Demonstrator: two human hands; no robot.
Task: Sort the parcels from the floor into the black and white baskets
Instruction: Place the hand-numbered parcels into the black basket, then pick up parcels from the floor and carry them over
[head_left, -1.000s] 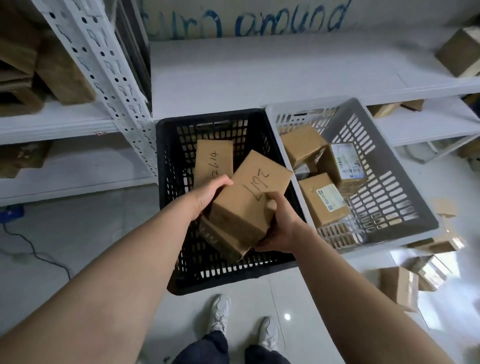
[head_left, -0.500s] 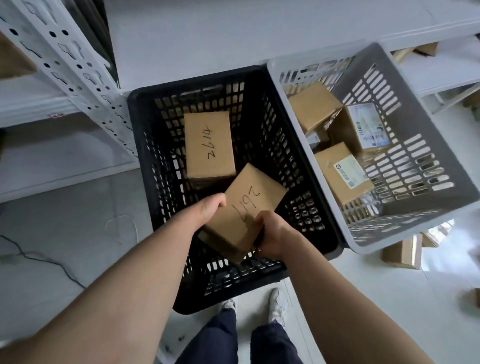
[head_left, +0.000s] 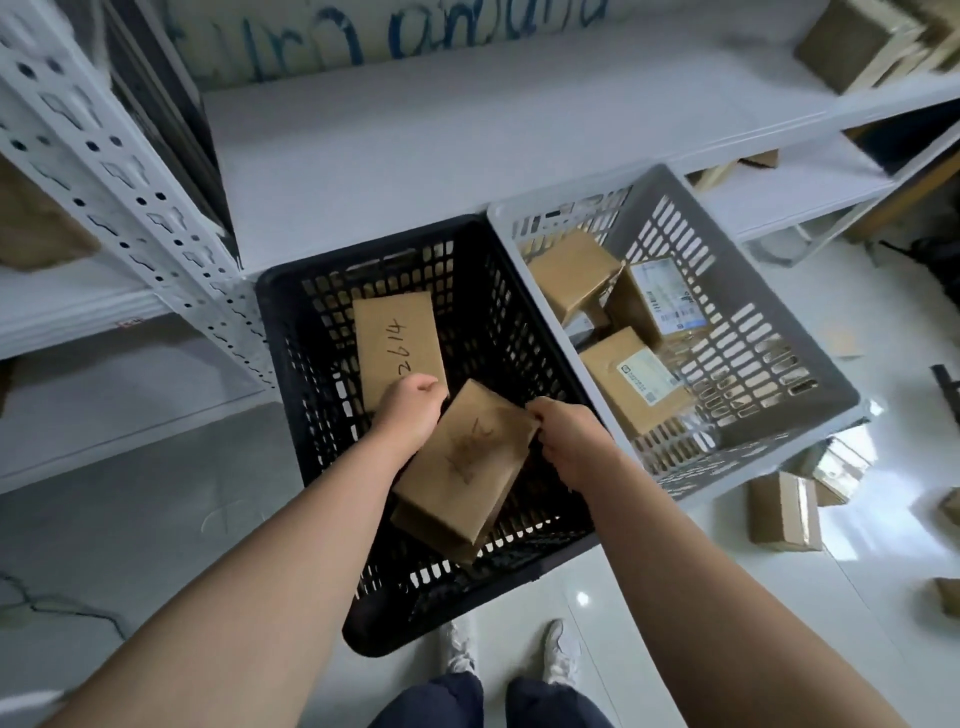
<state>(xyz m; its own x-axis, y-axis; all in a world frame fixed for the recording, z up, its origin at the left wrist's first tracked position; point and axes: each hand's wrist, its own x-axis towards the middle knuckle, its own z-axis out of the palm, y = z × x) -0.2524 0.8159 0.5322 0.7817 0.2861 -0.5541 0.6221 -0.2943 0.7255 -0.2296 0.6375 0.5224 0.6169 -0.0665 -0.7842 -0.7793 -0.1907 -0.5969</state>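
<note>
In the black basket (head_left: 283, 364) the blurred parcel (head_left: 462, 467) tilts with its long axis running from mid-basket to the near wall, left hand (head_left: 410, 410) and right hand (head_left: 566, 441) equally close, curled at its far corners, though I cannot tell whether either grip clamps it.

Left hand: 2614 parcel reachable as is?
Likely yes: left hand is right at the 2614 parcel, nothing over it, though it seems busy holding the tilted parcel.
</note>
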